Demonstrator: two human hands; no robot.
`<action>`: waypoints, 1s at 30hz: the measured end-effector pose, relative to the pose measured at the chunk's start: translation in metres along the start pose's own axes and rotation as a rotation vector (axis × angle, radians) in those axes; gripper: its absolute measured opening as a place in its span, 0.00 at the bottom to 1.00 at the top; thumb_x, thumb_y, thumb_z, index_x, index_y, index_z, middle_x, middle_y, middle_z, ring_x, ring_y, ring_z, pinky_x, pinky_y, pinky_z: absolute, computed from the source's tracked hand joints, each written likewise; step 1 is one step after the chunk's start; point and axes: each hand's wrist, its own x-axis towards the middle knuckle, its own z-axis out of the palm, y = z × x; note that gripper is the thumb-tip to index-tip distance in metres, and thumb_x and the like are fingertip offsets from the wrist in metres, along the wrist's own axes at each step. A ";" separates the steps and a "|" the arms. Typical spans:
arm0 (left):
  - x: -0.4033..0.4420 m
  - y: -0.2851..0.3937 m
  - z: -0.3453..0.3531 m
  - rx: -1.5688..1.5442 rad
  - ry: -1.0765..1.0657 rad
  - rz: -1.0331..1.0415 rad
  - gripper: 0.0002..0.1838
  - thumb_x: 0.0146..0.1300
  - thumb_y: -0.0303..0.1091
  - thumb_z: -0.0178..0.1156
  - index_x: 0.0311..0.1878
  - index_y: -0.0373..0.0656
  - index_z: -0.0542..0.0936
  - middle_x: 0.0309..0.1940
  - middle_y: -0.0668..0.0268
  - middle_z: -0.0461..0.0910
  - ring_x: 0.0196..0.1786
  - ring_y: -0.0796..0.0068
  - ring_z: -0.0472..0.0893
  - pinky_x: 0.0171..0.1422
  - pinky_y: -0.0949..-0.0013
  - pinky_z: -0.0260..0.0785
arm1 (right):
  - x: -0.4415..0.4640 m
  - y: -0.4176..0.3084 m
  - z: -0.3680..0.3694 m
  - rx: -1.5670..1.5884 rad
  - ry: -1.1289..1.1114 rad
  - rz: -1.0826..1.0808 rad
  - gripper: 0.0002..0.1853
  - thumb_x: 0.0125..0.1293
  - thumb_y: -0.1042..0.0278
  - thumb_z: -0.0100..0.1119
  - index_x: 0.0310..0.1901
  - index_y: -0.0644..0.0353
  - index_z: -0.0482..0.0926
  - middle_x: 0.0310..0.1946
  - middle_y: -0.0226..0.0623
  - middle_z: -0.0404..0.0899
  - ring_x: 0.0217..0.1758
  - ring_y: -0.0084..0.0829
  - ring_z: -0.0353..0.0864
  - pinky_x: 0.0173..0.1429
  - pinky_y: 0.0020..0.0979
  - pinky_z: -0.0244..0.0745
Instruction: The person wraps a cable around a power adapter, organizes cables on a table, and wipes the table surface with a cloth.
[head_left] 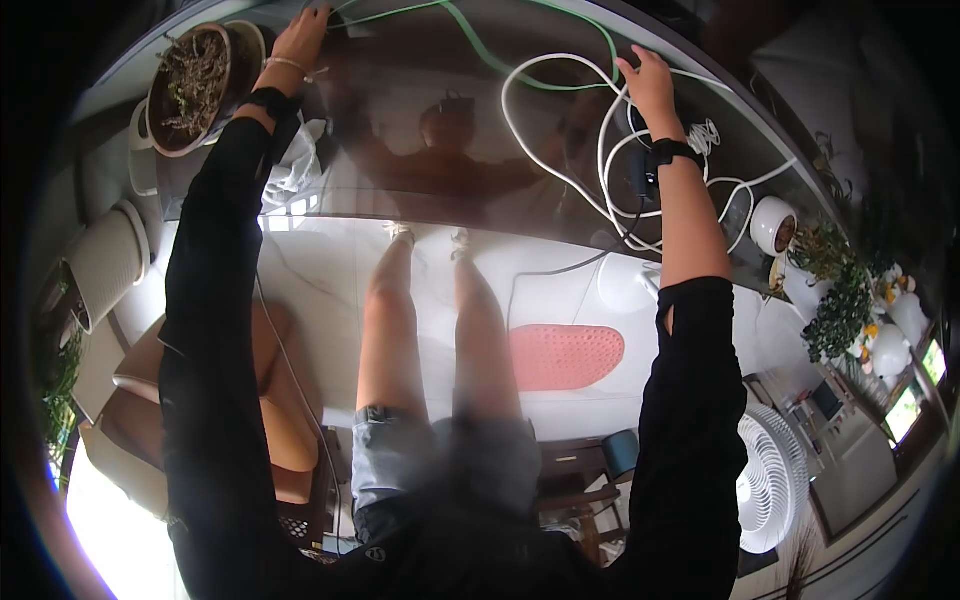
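Note:
At the upper left, my left hand (300,38) is by the far edge of a dark glossy table, its fingers drawn together at one end of a thin green ribbon (480,50). The ribbon runs right and loops back near my right thumb. My right hand (653,85) is over the table's right part, thumb apart from the fingers. Beside and beneath it lie loops of white cable (507,100). A black adapter (641,172) sits among the cables near my right wrist. Whether my right fingers touch the ribbon is hard to see.
The glossy tabletop (400,150) reflects my body. A potted plant (195,90) and crumpled clear plastic (298,165) are at left. On the right stand a small white pot (772,225), leafy plants and a white fan (770,480). A pink mat (568,357) lies on the floor.

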 end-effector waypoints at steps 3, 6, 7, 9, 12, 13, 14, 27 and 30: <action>-0.010 0.002 -0.006 -0.033 0.022 0.039 0.31 0.56 0.21 0.55 0.65 0.44 0.61 0.55 0.52 0.71 0.57 0.49 0.74 0.52 0.54 0.74 | -0.015 -0.013 -0.018 0.118 0.117 0.008 0.16 0.62 0.65 0.60 0.49 0.65 0.79 0.46 0.51 0.79 0.51 0.51 0.76 0.56 0.41 0.71; -0.016 0.017 -0.032 -0.013 -0.097 -0.018 0.35 0.56 0.22 0.53 0.69 0.43 0.58 0.62 0.53 0.68 0.63 0.51 0.70 0.61 0.57 0.68 | -0.055 -0.026 -0.047 0.228 0.185 0.077 0.14 0.64 0.70 0.56 0.49 0.64 0.78 0.46 0.50 0.79 0.51 0.50 0.76 0.56 0.41 0.71; -0.018 0.024 -0.039 0.010 -0.102 -0.033 0.36 0.56 0.21 0.52 0.70 0.42 0.57 0.63 0.53 0.67 0.64 0.52 0.69 0.64 0.57 0.65 | -0.071 -0.030 -0.055 0.254 0.210 0.095 0.13 0.64 0.71 0.55 0.50 0.64 0.78 0.46 0.50 0.79 0.51 0.49 0.76 0.56 0.41 0.71; -0.020 0.043 -0.046 0.017 -0.005 -0.013 0.30 0.58 0.24 0.50 0.66 0.42 0.62 0.60 0.55 0.69 0.62 0.53 0.71 0.64 0.57 0.65 | -0.108 -0.033 -0.067 0.238 0.266 0.175 0.13 0.65 0.75 0.53 0.50 0.61 0.77 0.45 0.46 0.79 0.49 0.45 0.77 0.54 0.38 0.72; -0.027 0.098 -0.052 -0.075 -0.127 0.127 0.18 0.59 0.31 0.54 0.54 0.45 0.70 0.49 0.59 0.74 0.51 0.58 0.78 0.51 0.59 0.74 | -0.162 -0.037 -0.078 0.217 0.346 0.286 0.13 0.64 0.76 0.53 0.50 0.59 0.77 0.44 0.44 0.78 0.47 0.43 0.77 0.52 0.36 0.73; -0.030 0.121 -0.055 -0.209 -0.094 0.244 0.14 0.60 0.32 0.53 0.50 0.45 0.72 0.44 0.61 0.75 0.47 0.59 0.79 0.46 0.59 0.75 | -0.178 -0.041 -0.079 0.241 0.374 0.345 0.12 0.63 0.78 0.53 0.48 0.60 0.77 0.43 0.45 0.78 0.48 0.45 0.76 0.54 0.39 0.71; -0.029 0.155 -0.070 -0.244 -0.156 0.301 0.13 0.60 0.31 0.52 0.49 0.46 0.73 0.44 0.61 0.75 0.46 0.59 0.79 0.44 0.59 0.76 | -0.193 -0.045 -0.079 0.268 0.367 0.423 0.12 0.63 0.77 0.53 0.48 0.59 0.77 0.44 0.45 0.78 0.49 0.46 0.76 0.54 0.40 0.71; 0.023 0.336 -0.061 -0.760 -0.151 -0.402 0.22 0.61 0.49 0.61 0.46 0.39 0.77 0.34 0.55 0.82 0.40 0.59 0.83 0.44 0.63 0.73 | -0.267 -0.074 -0.071 0.180 -0.180 0.373 0.07 0.64 0.67 0.56 0.37 0.60 0.78 0.37 0.42 0.81 0.42 0.43 0.81 0.44 0.39 0.76; 0.029 0.339 -0.056 -0.911 -0.026 -0.336 0.23 0.66 0.52 0.55 0.34 0.38 0.82 0.17 0.63 0.77 0.24 0.69 0.78 0.32 0.68 0.68 | -0.286 -0.063 -0.081 0.418 -0.005 0.494 0.06 0.66 0.70 0.53 0.39 0.60 0.78 0.35 0.42 0.82 0.39 0.43 0.81 0.41 0.40 0.76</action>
